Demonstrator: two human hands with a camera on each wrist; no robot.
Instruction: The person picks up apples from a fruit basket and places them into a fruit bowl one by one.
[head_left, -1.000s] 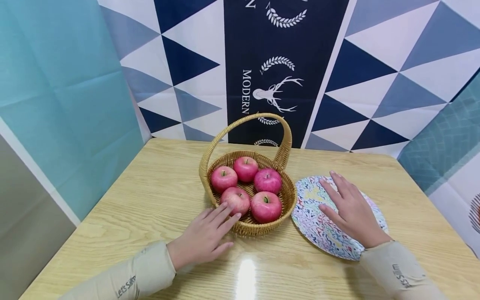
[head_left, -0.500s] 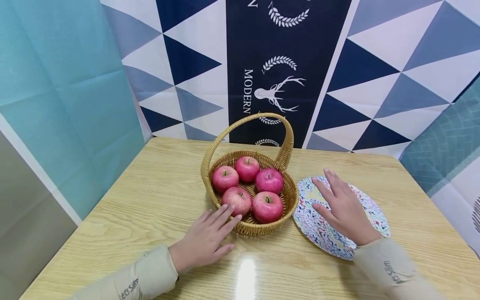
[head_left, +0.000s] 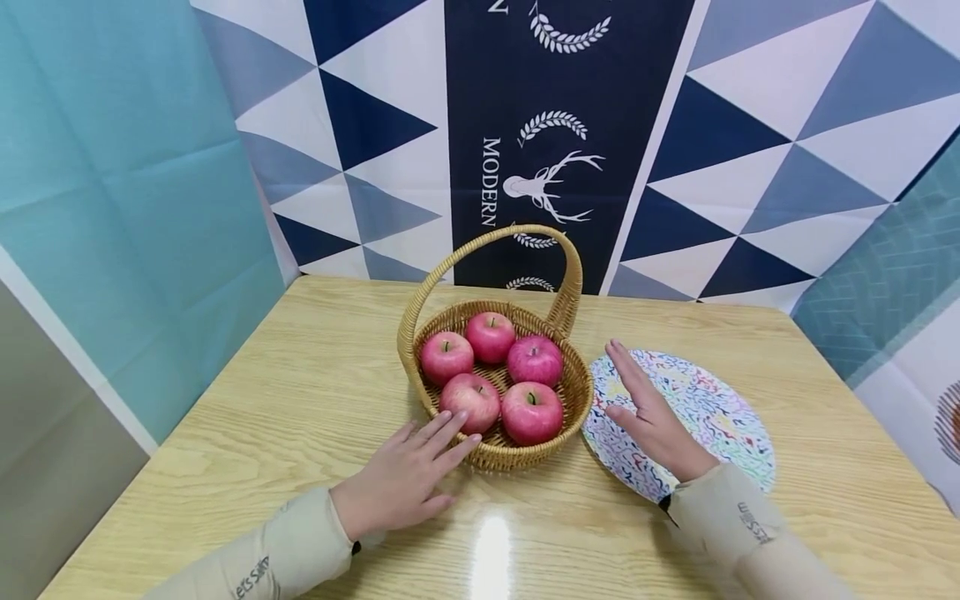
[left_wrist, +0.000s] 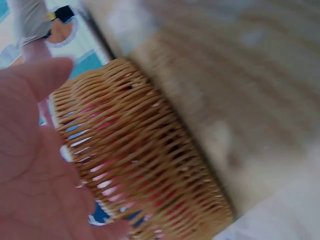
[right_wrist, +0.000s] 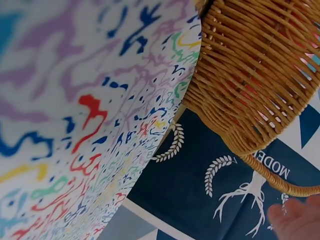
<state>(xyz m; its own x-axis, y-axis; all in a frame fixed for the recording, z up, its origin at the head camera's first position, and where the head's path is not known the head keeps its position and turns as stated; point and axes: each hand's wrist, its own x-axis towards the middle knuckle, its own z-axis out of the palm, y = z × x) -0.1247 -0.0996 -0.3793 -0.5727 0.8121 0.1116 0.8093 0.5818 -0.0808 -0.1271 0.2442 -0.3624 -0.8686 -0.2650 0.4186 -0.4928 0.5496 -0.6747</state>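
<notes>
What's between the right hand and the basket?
In the head view, only a strip of the patterned disc shows between the right hand and the basket.

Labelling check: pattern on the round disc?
Round disc: multicoloured squiggles on white; clearest in right wrist view.

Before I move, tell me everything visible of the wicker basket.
The wicker basket is golden-brown, woven, rounded, with one arched handle. It stands upright on the wooden table beside the patterned disc, holding five red apples. The left hand is at its near-left rim; contact there is unclear.
</notes>
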